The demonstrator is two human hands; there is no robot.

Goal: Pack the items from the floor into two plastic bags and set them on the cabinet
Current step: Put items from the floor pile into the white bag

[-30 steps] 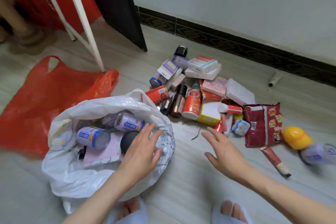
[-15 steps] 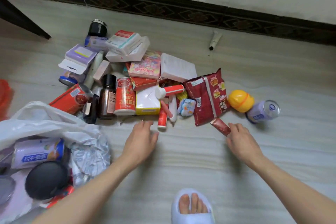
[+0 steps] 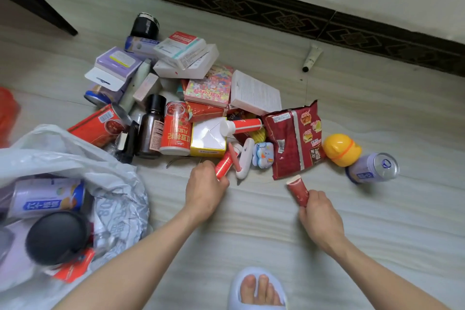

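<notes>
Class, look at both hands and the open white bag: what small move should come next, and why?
Probably lift both hands and carry their tubes left to drop them in the white bag. The left hand already grips a small red tube at the pile's edge, the right hand grips a dark red tube, and the bag lies open, partly filled.

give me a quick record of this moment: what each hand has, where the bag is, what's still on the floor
left hand: the left hand grips a small red tube at the near edge of the pile
right hand: the right hand grips a dark red tube with a white cap
bag: the white plastic bag lies open at the left, holding a pale purple drink can and a black round object
still on floor: dark red snack packet, yellow plastic egg-shaped toy, boxes, cans
apart from pile: white tube with a black cap near the wall
</notes>
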